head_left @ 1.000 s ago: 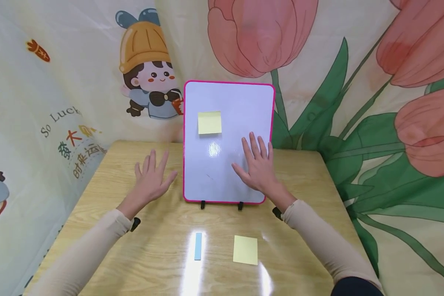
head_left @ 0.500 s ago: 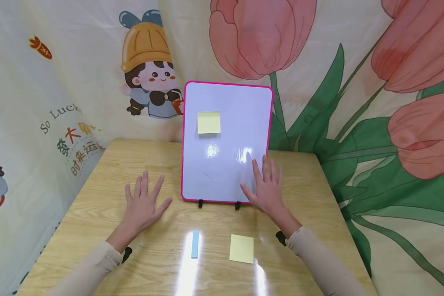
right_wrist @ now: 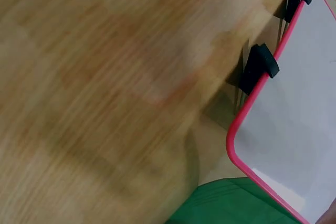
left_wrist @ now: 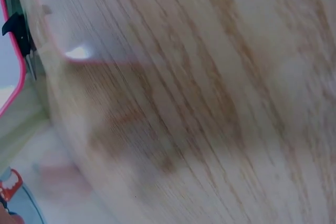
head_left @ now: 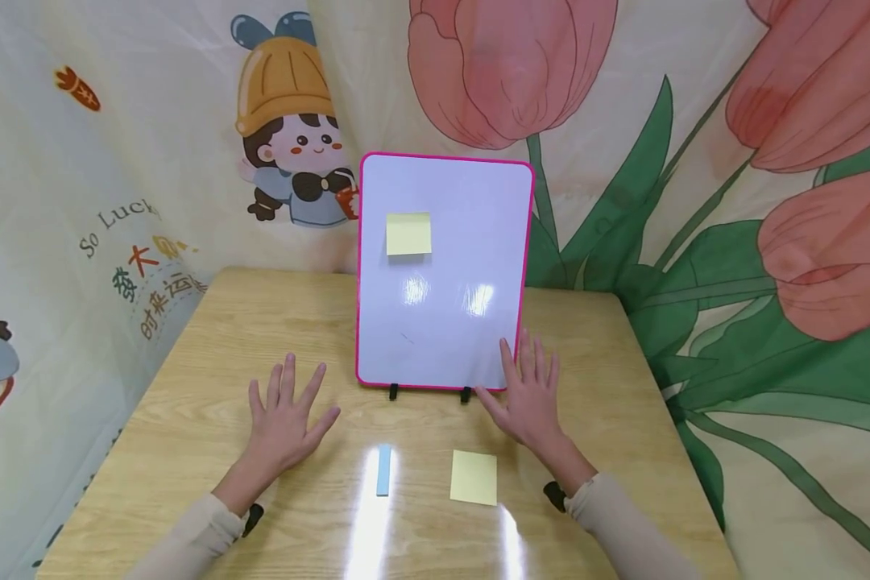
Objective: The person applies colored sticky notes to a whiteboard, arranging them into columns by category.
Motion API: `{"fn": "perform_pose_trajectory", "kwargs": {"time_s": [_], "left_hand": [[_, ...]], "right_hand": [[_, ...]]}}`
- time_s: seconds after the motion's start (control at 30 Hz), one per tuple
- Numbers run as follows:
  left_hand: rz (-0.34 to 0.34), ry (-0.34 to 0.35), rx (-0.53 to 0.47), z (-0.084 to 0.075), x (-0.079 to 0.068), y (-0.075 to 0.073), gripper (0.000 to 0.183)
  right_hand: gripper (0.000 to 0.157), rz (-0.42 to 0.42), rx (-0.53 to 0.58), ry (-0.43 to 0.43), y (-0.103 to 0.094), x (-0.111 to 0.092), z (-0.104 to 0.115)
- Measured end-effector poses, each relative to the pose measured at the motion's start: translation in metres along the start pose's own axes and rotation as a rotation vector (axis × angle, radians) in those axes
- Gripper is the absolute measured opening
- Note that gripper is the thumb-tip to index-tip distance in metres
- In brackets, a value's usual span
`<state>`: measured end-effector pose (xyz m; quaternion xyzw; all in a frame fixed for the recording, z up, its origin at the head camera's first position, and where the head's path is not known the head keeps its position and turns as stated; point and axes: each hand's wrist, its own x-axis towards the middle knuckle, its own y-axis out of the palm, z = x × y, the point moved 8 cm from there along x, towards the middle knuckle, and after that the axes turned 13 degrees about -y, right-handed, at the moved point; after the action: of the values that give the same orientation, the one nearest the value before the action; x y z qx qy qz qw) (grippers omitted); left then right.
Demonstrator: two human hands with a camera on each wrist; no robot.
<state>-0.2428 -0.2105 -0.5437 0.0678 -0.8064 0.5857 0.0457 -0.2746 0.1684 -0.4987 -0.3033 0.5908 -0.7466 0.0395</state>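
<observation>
My left hand (head_left: 284,419), palm down with fingers spread, is over the table left of the whiteboard (head_left: 445,322). My right hand (head_left: 531,403) is likewise spread, and its fingers overlap the board's lower right corner in the head view. Both hands hold nothing. The pink-framed board leans upright on a stand with black feet (head_left: 394,392). A pale yellow sticky note (head_left: 408,234) is stuck on its upper left. Between the hands, nearer me, lie a thin light blue strip (head_left: 383,470) and a second yellow sticky note (head_left: 474,478).
The wooden table (head_left: 188,387) reaches back to a printed cloth backdrop (head_left: 609,121) with tulips and a cartoon figure. In the right wrist view, black stand clips (right_wrist: 258,69) grip the board's lower edge. Dark bands (head_left: 252,519) sit at both wrists.
Both hands have drawn back toward me. The right hand has come down from in front of the board to its lower right corner. The notes and strip stay in place.
</observation>
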Motion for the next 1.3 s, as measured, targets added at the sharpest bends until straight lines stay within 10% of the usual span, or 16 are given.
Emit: {"fn": "perform_pose_trajectory", "kwargs": {"time_s": [1.3], "left_hand": [[0.003, 0.028, -0.009, -0.015, -0.026, 0.014, 0.073]], "right_hand": [[0.083, 0.042, 0.092, -0.089, 0.035, -0.062, 0.037]]}}
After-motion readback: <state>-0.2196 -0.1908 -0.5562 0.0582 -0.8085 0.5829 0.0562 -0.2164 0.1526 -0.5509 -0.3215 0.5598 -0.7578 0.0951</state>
